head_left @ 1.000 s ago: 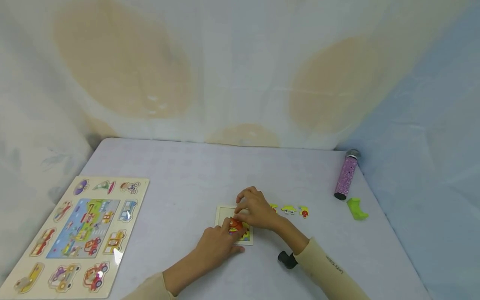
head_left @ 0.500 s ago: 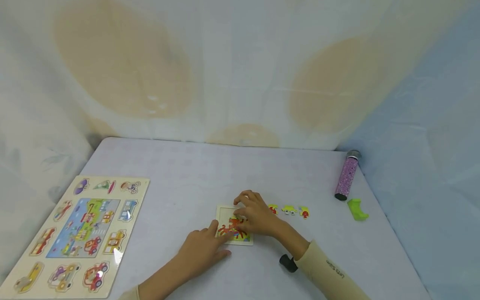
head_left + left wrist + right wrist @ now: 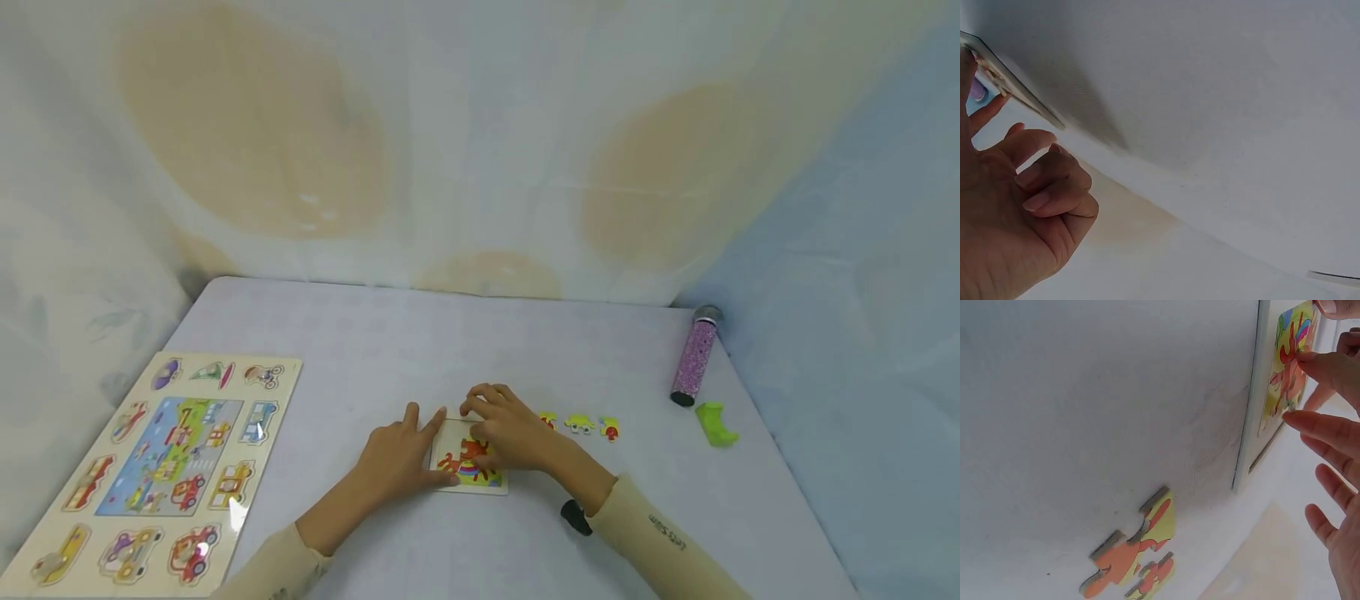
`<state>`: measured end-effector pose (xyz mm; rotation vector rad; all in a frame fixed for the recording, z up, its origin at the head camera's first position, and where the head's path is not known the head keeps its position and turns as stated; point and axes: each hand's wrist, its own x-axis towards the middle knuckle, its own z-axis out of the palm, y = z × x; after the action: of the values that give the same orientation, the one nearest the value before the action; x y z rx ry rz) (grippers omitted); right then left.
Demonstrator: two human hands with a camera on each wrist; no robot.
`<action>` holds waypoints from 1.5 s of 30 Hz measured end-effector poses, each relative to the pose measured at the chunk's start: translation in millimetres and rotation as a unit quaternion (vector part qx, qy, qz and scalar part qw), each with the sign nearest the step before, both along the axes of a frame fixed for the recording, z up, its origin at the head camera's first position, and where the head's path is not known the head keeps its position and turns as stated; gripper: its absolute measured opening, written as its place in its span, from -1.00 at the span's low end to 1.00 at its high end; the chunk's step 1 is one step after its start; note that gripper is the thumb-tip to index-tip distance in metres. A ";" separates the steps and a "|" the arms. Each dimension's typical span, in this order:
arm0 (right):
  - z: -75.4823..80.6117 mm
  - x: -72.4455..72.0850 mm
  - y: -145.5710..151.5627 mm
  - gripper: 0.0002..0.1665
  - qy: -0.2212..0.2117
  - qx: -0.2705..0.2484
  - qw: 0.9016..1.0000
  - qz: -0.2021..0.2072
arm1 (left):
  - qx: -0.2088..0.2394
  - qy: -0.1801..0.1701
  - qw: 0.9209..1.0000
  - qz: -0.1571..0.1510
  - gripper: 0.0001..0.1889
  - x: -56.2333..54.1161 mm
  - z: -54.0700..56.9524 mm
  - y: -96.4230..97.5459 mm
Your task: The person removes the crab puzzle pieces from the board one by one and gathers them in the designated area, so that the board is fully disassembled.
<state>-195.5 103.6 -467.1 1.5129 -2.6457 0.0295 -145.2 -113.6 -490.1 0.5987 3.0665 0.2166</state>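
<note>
A small jigsaw board with a pale frame lies before me; assembled pieces show a red animal on yellow and green. My left hand holds the board's left side, thumb near the lower corner and index finger at the upper one. In the left wrist view, the other fingers of that hand curl beside the board. My right hand reaches over the board's right part. In the right wrist view, its thumb and index finger pinch a red and yellow puzzle piece at the picture's upper edge.
Several loose puzzle pieces lie in a row right of the board. A large vehicle peg puzzle covers the left side. A glittery pink microphone, a green curved piece and a black object are to the right.
My left hand has drawn back from the pieces to the board's left edge, uncovering more of the picture. My right hand has shifted slightly left and down over the board.
</note>
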 end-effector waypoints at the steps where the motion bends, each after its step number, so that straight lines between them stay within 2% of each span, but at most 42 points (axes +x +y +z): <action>1: 0.4 -0.5 -0.9 -0.64 -0.002 0.004 1.000 0.001 | -0.002 -0.006 1.000 0.002 0.06 -1.5 -0.8 -0.7; 5: -0.9 -1.2 -2.7 -0.64 -0.013 0.005 1.000 -0.002 | 0.005 -0.029 1.000 0.012 0.08 -4.4 -2.4 -3.4; 14: -10.6 -5.9 3.1 -0.67 0.014 -0.059 0.998 -0.011 | 0.019 -0.036 0.999 0.013 0.07 -5.5 0.3 -2.9; 17: -12.8 -7.7 4.7 -0.68 0.010 -0.062 0.998 -0.014 | 0.011 -0.031 0.999 0.013 0.03 -5.9 0.4 -1.6; 24: -13.6 -7.7 6.2 -0.70 0.000 -0.057 0.998 -0.010 | -0.004 0.006 1.000 0.007 -0.13 -8.7 -2.8 3.8; 28: -14.5 -6.6 6.0 -0.68 -0.011 -0.052 0.999 -0.006 | -0.016 0.005 1.000 0.011 -0.11 -8.4 -3.3 4.8; 35: -11.4 -4.2 5.0 -0.65 -0.014 -0.044 0.999 0.003 | -0.001 0.007 1.000 0.009 -0.05 -8.1 -2.2 4.8; 45: -8.3 -2.5 6.0 -0.64 -0.023 -0.053 0.998 0.012 | -0.002 0.019 1.000 0.011 0.00 -4.4 -2.0 11.2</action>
<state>-198.0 109.6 -475.4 1.5295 -2.6150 0.2048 -149.6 -102.4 -492.1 0.5761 3.1115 0.2020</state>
